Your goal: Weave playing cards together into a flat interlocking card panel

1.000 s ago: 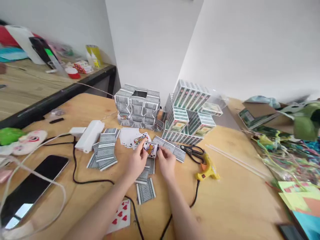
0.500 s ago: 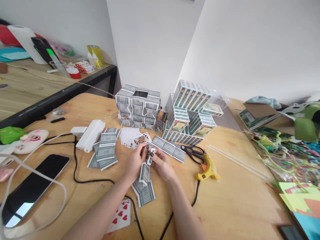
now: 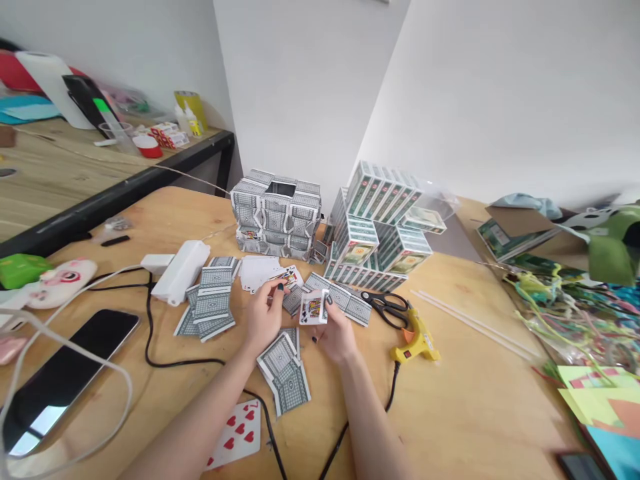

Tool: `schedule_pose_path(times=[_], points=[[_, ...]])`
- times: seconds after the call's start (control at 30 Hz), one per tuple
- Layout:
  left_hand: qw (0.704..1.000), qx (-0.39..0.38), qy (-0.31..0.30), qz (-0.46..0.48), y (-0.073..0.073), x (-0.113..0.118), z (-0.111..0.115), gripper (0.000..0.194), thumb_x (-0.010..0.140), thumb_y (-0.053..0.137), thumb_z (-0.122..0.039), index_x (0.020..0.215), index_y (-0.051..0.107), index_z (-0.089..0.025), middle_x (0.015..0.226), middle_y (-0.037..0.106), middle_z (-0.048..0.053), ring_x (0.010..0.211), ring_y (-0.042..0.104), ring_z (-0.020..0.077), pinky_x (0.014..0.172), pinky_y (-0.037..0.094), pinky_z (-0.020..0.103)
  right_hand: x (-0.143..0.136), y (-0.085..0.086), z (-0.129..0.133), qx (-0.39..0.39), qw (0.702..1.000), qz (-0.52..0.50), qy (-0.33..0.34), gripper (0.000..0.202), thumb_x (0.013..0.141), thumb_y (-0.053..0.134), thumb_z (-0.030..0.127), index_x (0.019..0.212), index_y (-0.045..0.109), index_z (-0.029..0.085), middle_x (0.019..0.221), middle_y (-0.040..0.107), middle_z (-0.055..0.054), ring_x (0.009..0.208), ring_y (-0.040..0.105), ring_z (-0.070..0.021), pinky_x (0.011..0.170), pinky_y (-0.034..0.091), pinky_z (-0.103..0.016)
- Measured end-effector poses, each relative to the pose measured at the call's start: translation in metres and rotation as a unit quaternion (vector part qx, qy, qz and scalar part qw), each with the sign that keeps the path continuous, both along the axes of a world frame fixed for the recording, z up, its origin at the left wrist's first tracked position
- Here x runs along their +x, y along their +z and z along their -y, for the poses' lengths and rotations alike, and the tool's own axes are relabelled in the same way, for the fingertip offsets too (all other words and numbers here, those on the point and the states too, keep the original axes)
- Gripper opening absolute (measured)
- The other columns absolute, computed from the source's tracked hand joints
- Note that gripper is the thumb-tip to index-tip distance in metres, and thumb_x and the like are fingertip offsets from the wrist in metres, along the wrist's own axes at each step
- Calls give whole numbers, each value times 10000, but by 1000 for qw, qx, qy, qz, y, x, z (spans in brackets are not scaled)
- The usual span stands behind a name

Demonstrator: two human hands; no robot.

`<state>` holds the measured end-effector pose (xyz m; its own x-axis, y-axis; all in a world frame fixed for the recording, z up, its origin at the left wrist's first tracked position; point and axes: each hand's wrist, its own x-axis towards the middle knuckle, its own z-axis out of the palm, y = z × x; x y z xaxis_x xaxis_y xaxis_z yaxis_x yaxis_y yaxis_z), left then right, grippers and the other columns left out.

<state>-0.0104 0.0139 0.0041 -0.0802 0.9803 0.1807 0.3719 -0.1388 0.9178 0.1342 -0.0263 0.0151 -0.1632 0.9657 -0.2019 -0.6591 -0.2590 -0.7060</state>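
Hands and playing cards at a wooden table point(image 3: 465, 393), seen from the head. The right hand point(image 3: 337, 333) grasps a folded court card point(image 3: 313, 308) at its right edge, the figure facing up; the card is raised between the hands, in front of the card strip point(image 3: 345, 299). The left hand point(image 3: 264, 320) is partly curled, thumb and forefinger brought close together beside the face-up cards point(image 3: 259, 272); whether a card lies between these fingertips cannot be told. Nearer the wearer, between the forearms, lies a loose group of folded cards point(image 3: 286, 373), backs up; the hearts card point(image 3: 241, 432) is partly hidden by the left forearm. To the left, a patterned pile point(image 3: 215, 300) lies near the white power strip point(image 3: 181, 272), with the phone point(image 3: 70, 380) farther left. To the right of the card strip are the black-handled scissors point(image 3: 387, 307) and, touching or nearly so, the yellow glue gun point(image 3: 416, 340). Behind, the card structure point(image 3: 277, 217) stands upright, its top open in the middle; at its right rise the stacked card boxes point(image 3: 377, 230), grouped in several tiers.
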Motion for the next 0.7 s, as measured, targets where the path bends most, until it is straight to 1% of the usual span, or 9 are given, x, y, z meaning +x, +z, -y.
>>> schedule_pose_path(times=[0.1,0.17,0.23,0.33,0.4,0.47,0.57,0.63,0.7], points=[[1000,-11,12,23,-1,-1,-2,265,843,439,-342,985,602,-189,852,681,38,777,624,173,706,470,283,1,5,5,2,992,-13,127,432,708,659,377,1089,492,260,912,608,-19,742,623,-199,423,515,-259],[999,-17,21,26,-2,-1,-3,263,838,443,-348,977,603,-191,846,680,35,782,627,176,733,468,293,1,7,7,1,983,-14,183,487,700,674,322,1136,461,275,945,582,-13,783,611,-198,496,562,-341],[999,-21,27,24,-3,-1,-3,259,834,446,-345,972,606,-195,839,680,31,787,628,178,748,465,299,1,8,8,-5,977,-12,212,500,702,679,290,1149,454,277,952,572,-12,805,600,-193,563,575,-398],[999,-29,28,26,-4,-1,-4,255,829,448,-343,970,609,-204,843,681,28,796,626,181,754,462,302,0,8,7,-7,978,-16,209,477,703,685,273,1130,471,269,935,584,-8,806,598,-181,657,567,-445],[998,-36,30,36,-4,-2,-4,258,824,457,-352,970,608,-202,844,680,30,784,623,181,741,463,301,-1,8,6,1,983,-26,179,446,707,682,289,1109,490,261,927,597,-6,793,605,-175,695,557,-453],[996,-42,22,70,-4,-2,-5,274,816,469,-372,970,604,-189,810,675,32,727,616,175,700,468,293,-1,8,5,7,991,-37,125,404,714,673,318,1082,513,262,943,613,-7,797,614,-179,717,548,-453],[986,-52,10,156,-3,-2,-6,307,817,468,-411,951,603,-170,762,658,31,660,598,162,625,472,272,-2,7,1,19,999,-50,-3,344,711,668,348,1030,556,284,996,630,2,872,613,-193,788,523,-457],[978,-52,12,200,-3,-2,-5,332,829,444,-431,936,609,-163,774,651,41,682,599,165,604,476,266,-1,5,-2,34,993,-53,-101,323,703,669,363,1006,580,298,1049,626,10,960,591,-198,865,485,-462],[975,-48,11,218,-2,-1,-4,347,831,439,-442,921,616,-157,799,646,51,720,602,172,607,486,269,1,3,-4,49,982,-43,-178,321,697,665,381,1000,596,300,1102,615,6,1039,558,-205,926,439,-465]])
